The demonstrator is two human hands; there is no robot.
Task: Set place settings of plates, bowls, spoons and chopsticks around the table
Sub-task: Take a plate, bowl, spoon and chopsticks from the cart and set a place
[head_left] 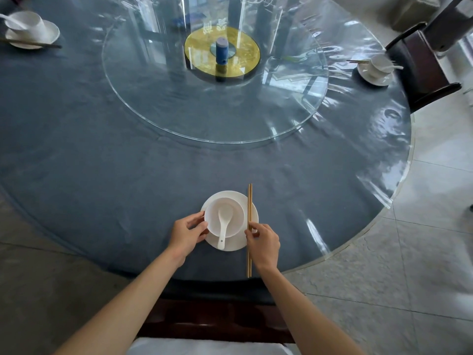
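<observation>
Left hand (188, 233) cupping bowl (225, 217), right hand (263, 242) pinching chopsticks (249, 213)

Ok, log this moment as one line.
left hand: holds bowl | right hand: pinches chopsticks | spoon: in bowl | plate: under bowl

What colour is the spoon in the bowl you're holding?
White, matching the bowl; the spoon shows clearly in the head view.

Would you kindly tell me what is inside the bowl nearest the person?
A white spoon lies in the bowl, its handle sticking out over the rim above the plate. The bowl bottom beneath the spoon is covered.
</observation>
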